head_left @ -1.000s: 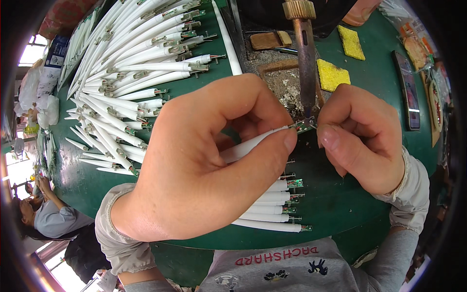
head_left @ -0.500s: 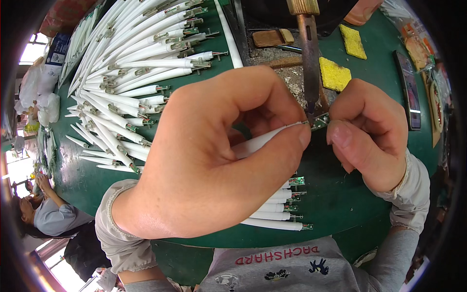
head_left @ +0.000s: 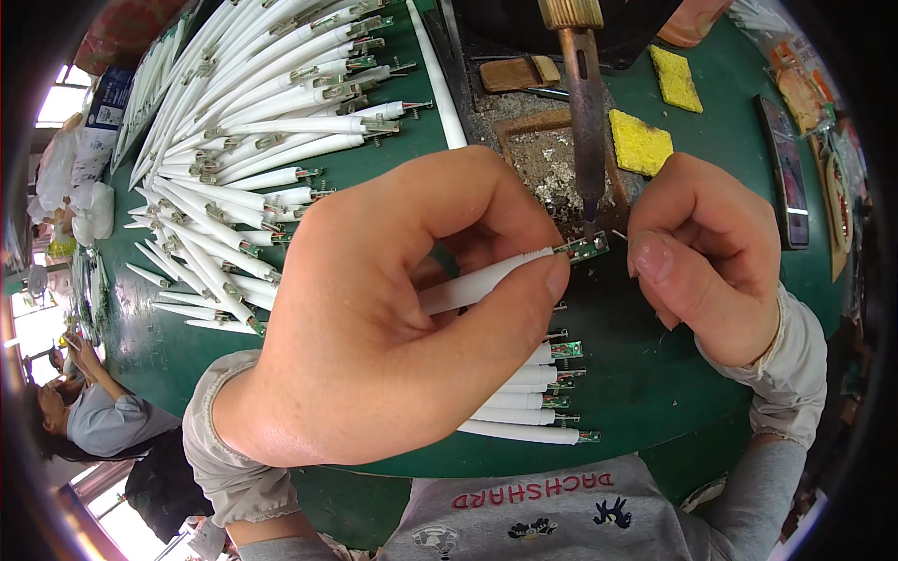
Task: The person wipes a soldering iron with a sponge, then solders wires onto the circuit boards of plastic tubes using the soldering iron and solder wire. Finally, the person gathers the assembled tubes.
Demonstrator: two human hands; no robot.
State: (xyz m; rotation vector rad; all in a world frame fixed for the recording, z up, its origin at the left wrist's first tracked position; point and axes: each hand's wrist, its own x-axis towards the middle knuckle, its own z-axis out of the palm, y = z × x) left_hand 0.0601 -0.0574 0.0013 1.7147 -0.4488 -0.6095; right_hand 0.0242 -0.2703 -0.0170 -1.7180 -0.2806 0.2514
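Observation:
My left hand (head_left: pixel 383 318) is closed around a white tapered tube (head_left: pixel 477 283), gripping it between thumb and fingers near its end. A small green circuit board (head_left: pixel 587 248) with bright metal spots sticks out of that end. Just above the board points the dark tip of a soldering iron (head_left: pixel 587 122) with a brass-coloured upper part; whether they touch I cannot tell. To the right, my right hand (head_left: pixel 716 262) pinches a thin silvery wire (head_left: pixel 619 235), probably solder, whose short end pokes out toward the board, apart from it.
Many similar white tubes (head_left: pixel 309 126) with boards lie heaped at left; several more (head_left: pixel 524 435) lie below my left hand. Behind the iron is a debris-strewn tray (head_left: pixel 552 164). Yellow sponges (head_left: pixel 641 142) and a phone (head_left: pixel 782 173) lie at right. Another person (head_left: pixel 122 397) sits far left.
My left hand has shifted left and slightly down with the tube, so the board sits farther from my right hand. The wire end now shows. My right hand has barely moved.

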